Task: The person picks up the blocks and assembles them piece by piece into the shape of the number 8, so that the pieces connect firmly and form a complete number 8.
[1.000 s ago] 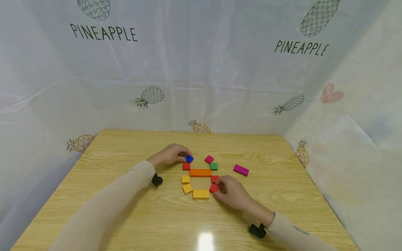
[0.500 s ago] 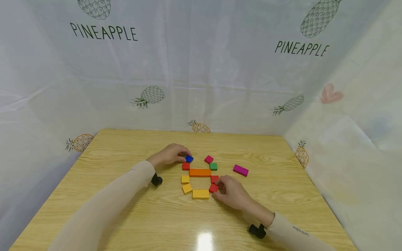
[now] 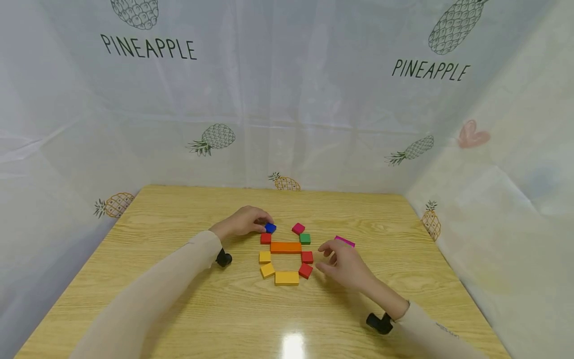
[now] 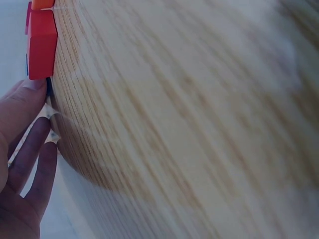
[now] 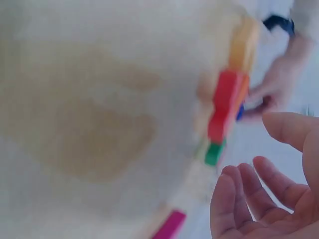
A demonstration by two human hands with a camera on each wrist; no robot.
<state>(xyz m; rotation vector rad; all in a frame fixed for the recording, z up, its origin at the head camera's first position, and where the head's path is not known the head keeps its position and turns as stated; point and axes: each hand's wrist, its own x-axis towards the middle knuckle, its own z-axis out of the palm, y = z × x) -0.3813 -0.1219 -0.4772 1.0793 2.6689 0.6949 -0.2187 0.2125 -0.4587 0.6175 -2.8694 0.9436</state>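
My left hand (image 3: 244, 220) pinches a small blue block (image 3: 270, 228) at the upper left of a block figure on the table. In the left wrist view its thumb lies at the sliver of blue, just beside a red block (image 4: 42, 45); most of the blue one is hidden there. To the right of the figure, my right hand (image 3: 344, 264) holds nothing, its fingers loosely bent and spread from the thumb. Nearest to it are two red blocks (image 3: 306, 270) along the figure's right side. Behind its knuckles a magenta block (image 3: 345, 241) is partly covered.
An orange bar (image 3: 286, 248) crosses the figure's middle, with a yellow bar (image 3: 287, 278) at the front. Smaller yellow blocks (image 3: 265, 257), a green block (image 3: 305, 239) and a crimson block (image 3: 298, 228) complete the outline. A pineapple-print curtain (image 3: 287, 99) rises behind the wooden table (image 3: 202, 309).
My right hand has let go of the front red block and drawn away to the right, now overlapping the magenta block. My left hand stays at the blue block.
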